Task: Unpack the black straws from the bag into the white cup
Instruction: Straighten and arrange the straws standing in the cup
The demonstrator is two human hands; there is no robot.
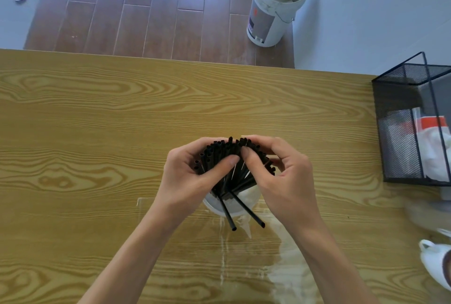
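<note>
A thick bundle of black straws (228,157) stands fanned out in the white cup (240,206) at the middle of the wooden table. My left hand (188,177) wraps the bundle's left side, thumb pressed on the straws. My right hand (280,174) holds the right side, fingertips over the tops. Two loose straws (246,211) lean out of the cup toward me. A clear plastic bag (280,255) lies flat on the table under and in front of the cup.
A black mesh basket (415,133) with white and red packaging stands at the table's right edge. A white shoe (436,264) shows at the lower right. Beyond the table's far edge (170,58), a white bucket (273,6) stands on the wood floor.
</note>
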